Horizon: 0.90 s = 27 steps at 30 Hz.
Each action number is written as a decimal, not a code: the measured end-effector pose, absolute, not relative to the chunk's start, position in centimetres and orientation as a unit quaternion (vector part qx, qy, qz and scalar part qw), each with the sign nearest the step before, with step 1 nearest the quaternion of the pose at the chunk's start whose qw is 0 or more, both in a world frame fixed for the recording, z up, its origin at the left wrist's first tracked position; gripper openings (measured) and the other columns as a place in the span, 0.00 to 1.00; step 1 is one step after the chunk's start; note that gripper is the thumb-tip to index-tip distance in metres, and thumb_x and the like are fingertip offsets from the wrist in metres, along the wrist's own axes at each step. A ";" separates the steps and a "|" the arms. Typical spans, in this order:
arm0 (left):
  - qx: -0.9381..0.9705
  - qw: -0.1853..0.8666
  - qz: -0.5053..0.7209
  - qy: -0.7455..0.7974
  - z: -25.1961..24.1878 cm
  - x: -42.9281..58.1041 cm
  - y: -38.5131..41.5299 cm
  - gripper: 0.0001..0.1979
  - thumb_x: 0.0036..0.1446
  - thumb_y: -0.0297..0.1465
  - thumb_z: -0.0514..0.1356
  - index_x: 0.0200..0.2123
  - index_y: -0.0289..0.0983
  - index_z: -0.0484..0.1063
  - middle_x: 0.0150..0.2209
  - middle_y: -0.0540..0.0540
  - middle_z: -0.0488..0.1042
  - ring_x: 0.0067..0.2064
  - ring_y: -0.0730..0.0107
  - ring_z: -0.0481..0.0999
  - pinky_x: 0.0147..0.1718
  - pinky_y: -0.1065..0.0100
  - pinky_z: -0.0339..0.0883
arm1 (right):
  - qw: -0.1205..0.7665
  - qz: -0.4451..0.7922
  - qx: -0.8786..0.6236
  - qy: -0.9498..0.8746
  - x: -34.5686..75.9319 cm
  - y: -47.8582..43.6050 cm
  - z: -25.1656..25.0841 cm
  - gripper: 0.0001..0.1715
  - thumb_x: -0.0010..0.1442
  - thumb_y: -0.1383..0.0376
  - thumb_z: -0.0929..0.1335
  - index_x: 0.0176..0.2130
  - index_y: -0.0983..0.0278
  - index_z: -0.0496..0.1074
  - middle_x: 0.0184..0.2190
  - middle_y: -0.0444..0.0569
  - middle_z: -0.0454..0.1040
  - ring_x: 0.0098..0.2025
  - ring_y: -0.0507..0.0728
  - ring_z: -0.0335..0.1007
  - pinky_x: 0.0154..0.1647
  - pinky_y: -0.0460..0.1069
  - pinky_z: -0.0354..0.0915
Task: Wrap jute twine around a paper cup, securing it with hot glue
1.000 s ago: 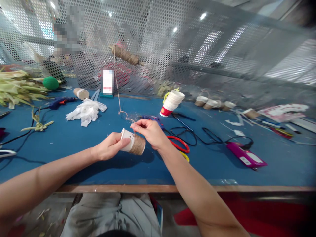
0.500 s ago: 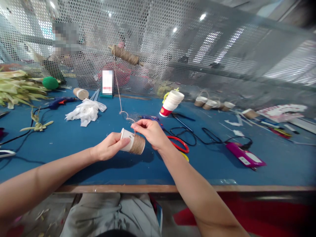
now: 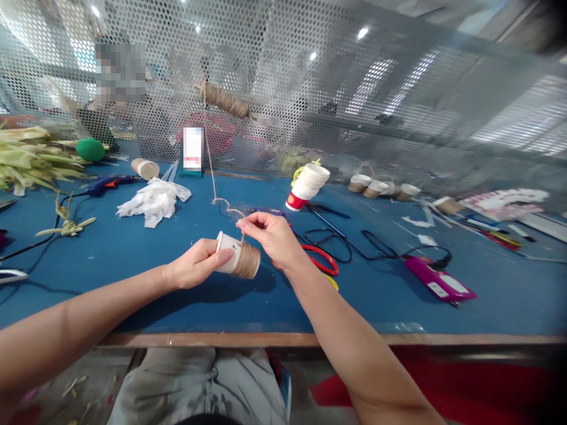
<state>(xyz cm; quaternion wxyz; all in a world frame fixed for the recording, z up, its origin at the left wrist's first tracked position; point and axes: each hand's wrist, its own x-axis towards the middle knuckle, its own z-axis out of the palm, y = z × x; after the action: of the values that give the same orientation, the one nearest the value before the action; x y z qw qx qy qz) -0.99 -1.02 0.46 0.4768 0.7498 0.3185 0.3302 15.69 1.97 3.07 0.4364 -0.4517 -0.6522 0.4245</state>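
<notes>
My left hand point(image 3: 197, 264) is closed around the rim end of a white paper cup point(image 3: 227, 247), which lies tilted on its side above the table. Brown twine point(image 3: 247, 261) is wound round the cup's base half. Just above the wound part, my right hand point(image 3: 268, 235) pinches the strand of twine between thumb and forefinger. From those fingers the strand runs slack across the table and up to a twine spool point(image 3: 225, 100) on a stick at the mesh screen.
A stack of paper cups point(image 3: 306, 188) stands beyond my right hand. Red-handled scissors point(image 3: 323, 261) lie beside my right forearm. Crumpled white lace point(image 3: 155, 199) and a blue glue gun point(image 3: 106, 184) are at left. A purple power strip point(image 3: 438, 280) with black cable sits at right.
Both hands keep their grips and have barely moved. The slack twine beyond my right hand has shifted slightly, and the cup seems turned a little.
</notes>
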 end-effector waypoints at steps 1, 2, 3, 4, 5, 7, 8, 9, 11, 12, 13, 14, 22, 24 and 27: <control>0.748 0.480 0.331 0.317 0.4 -1.0 -1.0 0.19 0.55 0.42 0.46 0.24 0.31 0.63 0.22 0.51 0.59 0.24 0.77 0.54 0.23 0.74 0.54 | 0.437 0.424 -0.451 -0.653 15.7 2.0 3.0 0.12 0.45 0.59 0.69 0.25 0.66 0.70 0.22 0.42 0.68 0.26 0.49 0.61 0.32 0.47 0.59; 0.747 0.481 0.331 0.317 0.4 -1.0 -1.0 0.19 0.55 0.42 0.46 0.24 0.31 0.63 0.22 0.51 0.59 0.24 0.77 0.54 0.24 0.74 0.54 | 0.434 0.424 -0.451 -0.654 15.7 2.0 3.0 0.12 0.45 0.59 0.69 0.25 0.66 0.69 0.22 0.42 0.68 0.25 0.48 0.61 0.32 0.47 0.59; 0.747 0.481 0.331 0.317 0.4 -1.0 -1.0 0.20 0.55 0.42 0.46 0.24 0.31 0.63 0.22 0.51 0.59 0.24 0.77 0.54 0.24 0.74 0.54 | 0.430 0.425 -0.452 -0.656 15.6 2.0 3.0 0.12 0.45 0.59 0.69 0.24 0.66 0.69 0.21 0.42 0.68 0.25 0.48 0.61 0.31 0.47 0.59; 0.748 0.480 0.331 0.317 0.4 -1.0 -1.1 0.20 0.55 0.42 0.46 0.24 0.31 0.63 0.22 0.51 0.59 0.24 0.77 0.54 0.24 0.74 0.55 | 0.425 0.426 -0.454 -0.657 15.6 2.0 2.9 0.12 0.45 0.58 0.69 0.24 0.66 0.69 0.21 0.42 0.68 0.25 0.48 0.60 0.31 0.46 0.58; 0.749 0.478 0.331 0.317 0.4 -1.0 -1.1 0.20 0.55 0.42 0.46 0.24 0.31 0.63 0.22 0.51 0.59 0.24 0.77 0.55 0.24 0.74 0.55 | 0.419 0.428 -0.457 -0.658 15.6 2.0 2.9 0.13 0.45 0.58 0.69 0.24 0.66 0.69 0.21 0.42 0.67 0.24 0.48 0.60 0.30 0.46 0.58; 0.753 0.472 0.334 0.314 0.4 -1.0 -1.1 0.20 0.55 0.41 0.45 0.24 0.31 0.62 0.22 0.51 0.59 0.24 0.77 0.55 0.25 0.74 0.55 | 0.407 0.437 -0.462 -0.655 15.5 2.0 2.7 0.13 0.45 0.57 0.69 0.24 0.67 0.69 0.21 0.42 0.67 0.24 0.48 0.59 0.29 0.46 0.57; 0.756 0.468 0.336 0.310 0.4 -1.0 -1.1 0.19 0.55 0.41 0.45 0.23 0.31 0.62 0.22 0.51 0.59 0.24 0.77 0.55 0.25 0.74 0.55 | 0.401 0.446 -0.463 -0.652 15.5 2.0 2.6 0.14 0.45 0.57 0.69 0.24 0.67 0.69 0.21 0.42 0.67 0.23 0.48 0.59 0.28 0.46 0.57; 0.760 0.464 0.338 0.305 0.5 -1.0 -1.1 0.19 0.56 0.40 0.45 0.23 0.31 0.62 0.22 0.51 0.59 0.24 0.77 0.55 0.25 0.74 0.55 | 0.394 0.456 -0.464 -0.649 15.5 2.0 2.5 0.14 0.45 0.57 0.69 0.24 0.67 0.69 0.21 0.42 0.67 0.23 0.47 0.59 0.27 0.46 0.57; 0.769 0.452 0.341 0.296 0.6 -1.0 -1.1 0.19 0.56 0.40 0.45 0.22 0.31 0.62 0.22 0.51 0.59 0.24 0.77 0.55 0.25 0.74 0.55 | 0.381 0.477 -0.463 -0.643 15.5 2.1 2.2 0.15 0.44 0.57 0.69 0.25 0.67 0.69 0.20 0.42 0.67 0.22 0.47 0.58 0.26 0.45 0.56; 0.774 0.446 0.343 0.291 0.6 -1.0 -1.2 0.19 0.56 0.39 0.45 0.22 0.31 0.62 0.22 0.50 0.60 0.24 0.77 0.55 0.25 0.74 0.56 | 0.374 0.486 -0.463 -0.640 15.5 2.1 2.1 0.15 0.44 0.56 0.69 0.25 0.67 0.69 0.20 0.42 0.67 0.22 0.47 0.58 0.26 0.45 0.56; 0.778 0.441 0.344 0.288 0.6 -1.0 -1.2 0.19 0.56 0.39 0.45 0.22 0.31 0.62 0.22 0.50 0.60 0.25 0.77 0.56 0.25 0.74 0.56 | 0.368 0.493 -0.463 -0.638 15.4 2.2 2.1 0.15 0.43 0.56 0.70 0.25 0.66 0.69 0.20 0.42 0.67 0.22 0.47 0.58 0.25 0.45 0.56; 0.781 0.437 0.344 0.285 0.6 -1.0 -1.2 0.19 0.56 0.39 0.45 0.22 0.31 0.63 0.22 0.50 0.61 0.25 0.77 0.56 0.25 0.74 0.56 | 0.362 0.499 -0.464 -0.636 15.4 2.2 2.0 0.15 0.43 0.56 0.70 0.25 0.66 0.69 0.20 0.41 0.67 0.22 0.47 0.59 0.25 0.45 0.56; 0.659 0.543 0.392 0.344 -0.2 -0.8 -0.4 0.19 0.52 0.42 0.51 0.27 0.29 0.68 0.22 0.50 0.65 0.25 0.76 0.60 0.25 0.74 0.55 | 0.354 0.522 -0.477 -0.613 16.2 2.7 2.7 0.23 0.53 0.50 0.62 0.36 0.66 0.69 0.31 0.49 0.71 0.31 0.51 0.66 0.31 0.46 0.62; 0.581 0.598 0.432 0.345 -0.5 -0.7 0.2 0.19 0.50 0.42 0.53 0.31 0.29 0.70 0.24 0.49 0.68 0.26 0.75 0.63 0.28 0.73 0.57 | 0.336 0.539 -0.474 -0.610 16.6 2.6 3.2 0.23 0.54 0.50 0.61 0.38 0.66 0.68 0.34 0.51 0.71 0.34 0.52 0.67 0.32 0.48 0.64; 0.490 0.654 0.473 0.329 -0.6 -0.4 0.9 0.17 0.49 0.40 0.55 0.32 0.29 0.71 0.25 0.48 0.71 0.27 0.74 0.66 0.29 0.73 0.59 | 0.288 0.553 -0.447 -0.642 16.9 2.2 3.6 0.21 0.51 0.53 0.66 0.40 0.65 0.67 0.34 0.50 0.70 0.35 0.54 0.67 0.33 0.49 0.66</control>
<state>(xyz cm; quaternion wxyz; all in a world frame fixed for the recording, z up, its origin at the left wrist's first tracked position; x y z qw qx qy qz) -0.41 0.87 -0.61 0.6538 0.4900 0.3294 0.4733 16.89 2.22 3.65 0.2877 -0.4471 -0.6417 0.5528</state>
